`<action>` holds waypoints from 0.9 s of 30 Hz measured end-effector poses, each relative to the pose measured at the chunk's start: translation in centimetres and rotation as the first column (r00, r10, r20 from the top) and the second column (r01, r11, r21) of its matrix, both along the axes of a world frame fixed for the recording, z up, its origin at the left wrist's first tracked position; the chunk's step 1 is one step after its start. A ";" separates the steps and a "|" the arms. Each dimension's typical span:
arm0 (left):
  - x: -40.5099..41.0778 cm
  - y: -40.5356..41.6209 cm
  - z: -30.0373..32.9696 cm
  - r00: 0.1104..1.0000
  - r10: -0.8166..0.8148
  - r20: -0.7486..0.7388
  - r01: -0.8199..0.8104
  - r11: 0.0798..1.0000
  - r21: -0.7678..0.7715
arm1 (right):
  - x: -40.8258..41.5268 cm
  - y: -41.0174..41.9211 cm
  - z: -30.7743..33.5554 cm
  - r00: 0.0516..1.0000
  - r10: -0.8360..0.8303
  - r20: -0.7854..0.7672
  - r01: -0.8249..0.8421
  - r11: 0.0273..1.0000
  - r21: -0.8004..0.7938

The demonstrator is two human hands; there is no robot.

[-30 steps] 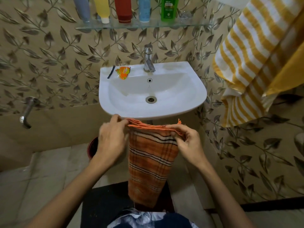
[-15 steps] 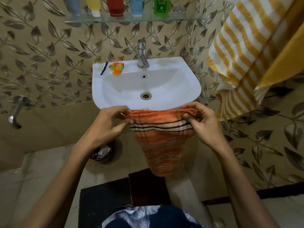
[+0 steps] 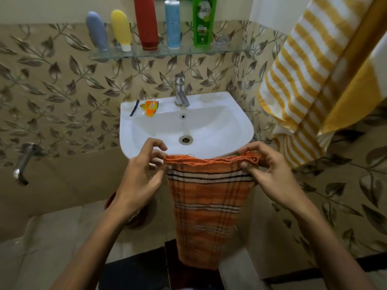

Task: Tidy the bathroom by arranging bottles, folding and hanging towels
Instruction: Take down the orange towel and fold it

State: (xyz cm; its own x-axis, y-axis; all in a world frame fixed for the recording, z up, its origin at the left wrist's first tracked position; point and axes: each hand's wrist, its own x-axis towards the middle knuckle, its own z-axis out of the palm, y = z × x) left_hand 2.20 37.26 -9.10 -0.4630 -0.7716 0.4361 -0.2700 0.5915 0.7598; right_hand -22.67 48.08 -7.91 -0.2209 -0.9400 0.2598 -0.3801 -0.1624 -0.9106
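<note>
An orange checked towel (image 3: pixel 209 204), folded in layers, hangs in front of the white washbasin (image 3: pixel 240 126). My left hand (image 3: pixel 140 176) pinches its top left corner and my right hand (image 3: pixel 270 172) pinches its top right corner, holding the top edge stretched level just below the basin rim. On the glass shelf (image 3: pixel 228 51) above stand several bottles in a row: a grey-blue tube (image 3: pixel 97 31), a yellow tube (image 3: pixel 121 30), a red bottle (image 3: pixel 146 21), a light blue bottle (image 3: pixel 172 24) and a green bottle (image 3: pixel 203 21). A yellow-and-white striped towel (image 3: pixel 310 65) hangs at the right.
A chrome tap (image 3: pixel 181 92) rises at the back of the basin, with an orange sachet (image 3: pixel 150 107) and a dark strip (image 3: pixel 134 107) on the rim. A wall tap (image 3: pixel 23 162) sticks out at the left. A reddish bucket (image 3: pixel 140 216) and a dark mat (image 3: pixel 136 271) are on the floor.
My hands have moved apart, spreading the towel's top edge wider and lifting it toward the basin rim. The view has tilted up, showing more of the shelf and bottles.
</note>
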 end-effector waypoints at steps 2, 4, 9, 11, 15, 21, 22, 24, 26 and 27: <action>-0.5 -0.4 0.4 1.000 0.010 0.009 -0.011 1.000 0.027 | -0.6 -0.6 0.5 1.000 0.022 -0.004 -0.022 0.999 0.042; -0.9 -0.7 0.8 1.000 0.003 0.029 -0.004 0.999 0.043 | -1.4 -1.2 1.1 0.998 0.045 -0.035 -0.042 0.996 0.077; -1.5 -1.6 1.9 0.993 0.083 -0.080 -0.083 0.997 0.009 | -1.9 -2.3 2.4 0.999 0.030 0.040 -0.030 1.000 0.004; -1.9 -1.8 1.2 0.996 0.084 -0.032 -0.081 0.993 0.080 | -1.8 -2.8 1.5 1.000 0.021 -0.021 -0.020 0.999 0.048; -1.3 -0.6 -1.2 0.994 0.106 -0.034 -0.100 0.984 0.145 | -1.6 -2.0 -0.7 1.000 -0.001 0.015 -0.001 0.995 0.101; -0.6 0.3 -1.6 0.995 0.082 -0.054 -0.078 0.994 0.070 | -1.3 -0.2 -0.9 0.987 0.031 -0.157 -0.027 0.999 0.023; -0.7 0.5 -1.2 0.995 0.081 -0.051 -0.083 0.996 -0.037 | -1.0 0.0 -0.4 0.976 -0.009 -0.217 0.002 1.000 -0.030; -1.0 1.0 -0.2 0.991 0.107 -0.075 -0.122 0.963 -0.242 | -0.3 0.4 0.4 0.962 -0.092 -0.258 0.058 0.989 -0.134; -1.7 1.4 0.9 0.986 0.096 -0.140 -0.140 0.924 -0.355 | 0.5 0.8 1.2 0.942 -0.144 -0.303 0.070 0.968 -0.242; -2.0 1.4 1.3 0.984 0.072 -0.162 -0.133 0.904 -0.406 | 0.9 0.9 1.6 0.916 -0.155 -0.371 0.054 0.962 -0.268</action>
